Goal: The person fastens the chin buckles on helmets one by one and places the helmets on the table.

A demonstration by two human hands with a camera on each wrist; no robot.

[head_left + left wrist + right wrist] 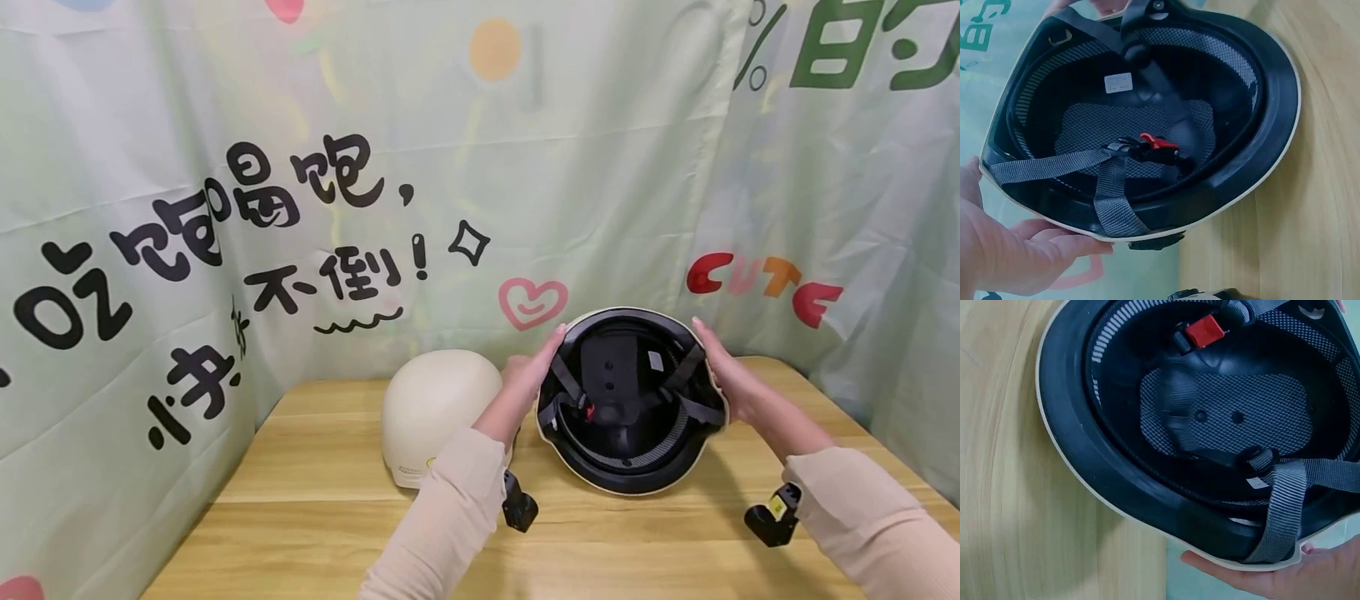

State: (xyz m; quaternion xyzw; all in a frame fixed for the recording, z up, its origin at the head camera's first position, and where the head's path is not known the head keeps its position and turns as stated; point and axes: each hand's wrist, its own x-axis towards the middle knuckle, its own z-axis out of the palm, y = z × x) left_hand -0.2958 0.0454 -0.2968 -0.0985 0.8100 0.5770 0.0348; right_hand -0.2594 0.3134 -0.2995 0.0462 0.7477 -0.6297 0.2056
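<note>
Both hands hold a cream helmet [628, 482] from its two sides, its hollow black inside turned toward me. The left hand [528, 373] grips the rim on the left, with fingers along the outer shell in the left wrist view. On the opposite side, the right hand [726, 373] grips the shell, its fingers partly hidden behind it. Grey chin straps [1047, 167] cross the padded inside, with a red buckle [1204, 331] among them. A second cream helmet [438, 408] sits dome up on the table, just left of the left forearm, which partly covers it.
The wooden table [315, 475] extends under both helmets. A printed cloth [420, 83] with lettering and a heart hangs close behind the table and along its sides. Dark wrist devices [519, 502] hang below both sleeves.
</note>
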